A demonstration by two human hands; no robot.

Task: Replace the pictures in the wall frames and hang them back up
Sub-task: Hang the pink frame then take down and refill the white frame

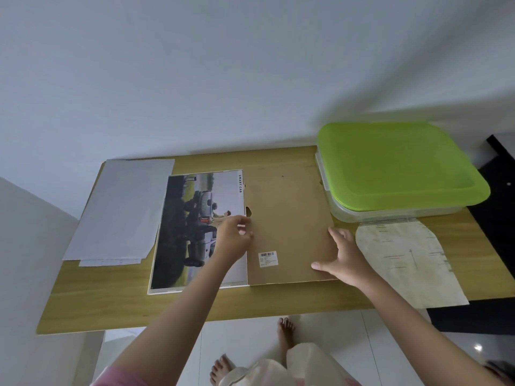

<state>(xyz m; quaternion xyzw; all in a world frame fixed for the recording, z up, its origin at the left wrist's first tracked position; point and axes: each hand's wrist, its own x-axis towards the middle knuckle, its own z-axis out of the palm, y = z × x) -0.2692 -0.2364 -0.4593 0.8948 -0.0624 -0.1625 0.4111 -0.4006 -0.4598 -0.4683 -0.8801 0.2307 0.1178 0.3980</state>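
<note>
Pinching the left edge of a brown cardboard backing board (287,218), the person's left hand (232,236) reaches over a white-framed car picture (189,232) lying beside the board on a yellow-wood table (195,305). The right hand (344,254) presses flat, fingers straight, on the board's right edge.

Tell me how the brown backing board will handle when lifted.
Probably fairly stiff: the backing board lies flat with straight edges. Likely light, being thin; the left hand pinches just its edge. It may slide easily on the smooth table.
</note>
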